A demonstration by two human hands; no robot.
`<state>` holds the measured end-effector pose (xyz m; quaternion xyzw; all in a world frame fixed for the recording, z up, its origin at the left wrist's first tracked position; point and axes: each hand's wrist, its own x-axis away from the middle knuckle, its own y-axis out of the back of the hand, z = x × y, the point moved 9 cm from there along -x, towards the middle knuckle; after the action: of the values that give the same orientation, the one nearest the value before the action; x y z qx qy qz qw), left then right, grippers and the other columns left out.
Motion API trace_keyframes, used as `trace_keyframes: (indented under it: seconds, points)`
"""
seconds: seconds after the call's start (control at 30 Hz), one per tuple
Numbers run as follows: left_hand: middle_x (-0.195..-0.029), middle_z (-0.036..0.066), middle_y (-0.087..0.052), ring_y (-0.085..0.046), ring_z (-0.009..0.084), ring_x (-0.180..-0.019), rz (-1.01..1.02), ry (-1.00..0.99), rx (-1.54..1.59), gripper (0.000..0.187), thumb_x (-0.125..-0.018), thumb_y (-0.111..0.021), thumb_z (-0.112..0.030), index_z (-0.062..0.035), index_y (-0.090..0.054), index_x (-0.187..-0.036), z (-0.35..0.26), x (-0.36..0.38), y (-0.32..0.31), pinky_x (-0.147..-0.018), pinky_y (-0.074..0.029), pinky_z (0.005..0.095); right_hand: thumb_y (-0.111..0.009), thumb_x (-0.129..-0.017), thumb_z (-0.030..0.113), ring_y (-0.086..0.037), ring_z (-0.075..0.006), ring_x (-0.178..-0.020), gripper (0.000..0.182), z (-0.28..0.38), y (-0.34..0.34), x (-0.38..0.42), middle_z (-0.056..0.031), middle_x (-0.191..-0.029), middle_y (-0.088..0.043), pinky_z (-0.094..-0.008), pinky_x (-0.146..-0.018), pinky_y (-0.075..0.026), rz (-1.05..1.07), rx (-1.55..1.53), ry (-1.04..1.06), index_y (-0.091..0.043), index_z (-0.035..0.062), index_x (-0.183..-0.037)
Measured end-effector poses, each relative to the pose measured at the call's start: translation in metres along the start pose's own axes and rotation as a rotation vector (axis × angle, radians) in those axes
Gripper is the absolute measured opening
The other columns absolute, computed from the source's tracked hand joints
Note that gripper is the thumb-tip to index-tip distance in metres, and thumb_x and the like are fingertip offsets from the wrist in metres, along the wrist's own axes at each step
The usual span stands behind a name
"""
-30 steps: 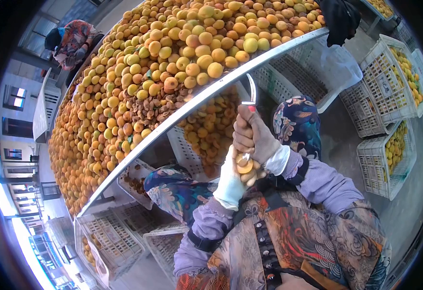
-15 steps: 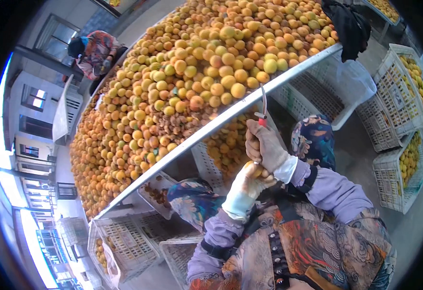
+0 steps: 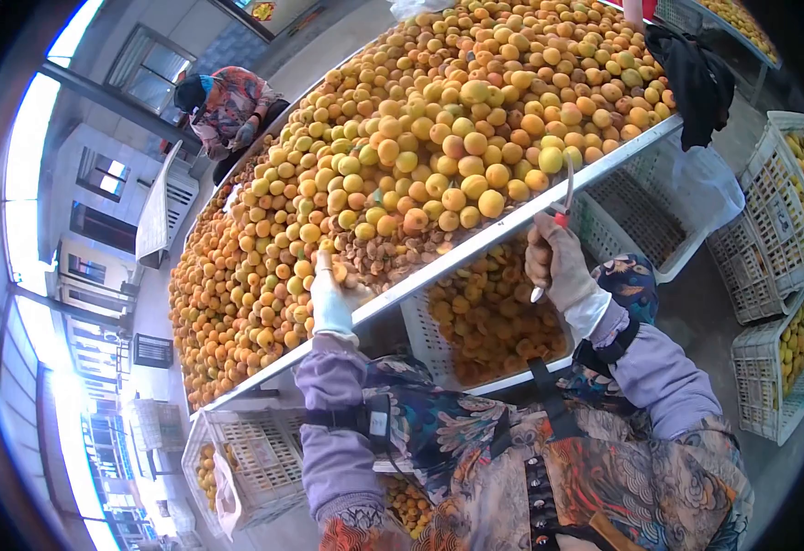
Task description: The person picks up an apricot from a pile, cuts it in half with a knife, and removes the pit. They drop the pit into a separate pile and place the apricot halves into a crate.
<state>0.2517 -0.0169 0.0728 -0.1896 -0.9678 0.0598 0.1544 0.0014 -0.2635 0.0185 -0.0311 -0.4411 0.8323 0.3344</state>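
My left hand [image 3: 331,298], in a pale glove, is over the near edge of the fruit heap, beside brown pits [image 3: 393,257]. Its fingers are spread, and an orange piece of fruit shows between them; I cannot make out whether they touch it. Farther right, my gloved right hand [image 3: 560,264] is closed around a small tool [image 3: 561,219] with a red collar and a curved metal blade pointing up. Yellow-orange apricots [image 3: 452,145] cover the metal-edged table [image 3: 503,226]. Below the edge, a white crate [image 3: 420,335] holds split orange fruit [image 3: 489,335].
A co-worker [image 3: 228,110] bends at the table's far left side. Stacked white crates [image 3: 751,253] of fruit stand right, another crate [image 3: 251,459] lower left. A black cloth [image 3: 691,83] and a clear bag [image 3: 709,188] hang at the table's right corner.
My hands have separated: the left went left to the heap and opened, the right moved right with the tool. The view has shifted, and the crate of split fruit shows more fully.
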Motion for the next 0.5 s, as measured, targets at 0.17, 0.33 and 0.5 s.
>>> trace_keyframes:
  seconds: [0.17,0.33,0.5]
  points:
    - [-0.06,0.003,-0.054,-0.053,0.0158,-0.047,-0.328,-0.103,-0.401,0.038,-0.089,-0.053,-0.048,-0.0102,-0.057,-0.084,-0.019,-0.018,0.056,-0.046,-0.049,0.0286,-0.058,-0.09,0.034,-0.036,-0.0107,-0.033,0.03,0.004,-0.002,0.005,0.0011,-0.048,-0.039,-0.0249,-0.031,-0.028,0.061,0.076,-0.023,-0.051,0.0072,-0.078]
    - [-0.069,0.001,-0.055,-0.052,0.0091,-0.059,0.0,-0.362,-0.771,0.018,-0.088,-0.056,-0.022,-0.0046,-0.059,-0.089,-0.026,0.044,-0.03,-0.055,-0.041,0.0228,-0.06,-0.089,0.034,-0.04,-0.004,-0.039,0.027,-0.001,-0.008,0.011,0.0042,-0.056,-0.046,-0.0179,-0.034,-0.032,0.079,0.461,-0.122,-0.05,0.0091,-0.094]
    - [-0.086,0.012,-0.061,-0.06,0.0215,-0.084,0.218,-0.35,-1.05,0.033,-0.079,-0.068,-0.03,-0.0032,-0.061,-0.098,0.01,0.061,-0.076,-0.073,-0.048,0.0313,-0.056,-0.091,0.03,-0.043,-0.0018,-0.046,0.023,-0.002,-0.016,0.015,0.005,-0.064,-0.048,-0.0154,-0.041,-0.035,0.144,0.475,-0.11,-0.05,0.0091,-0.097]
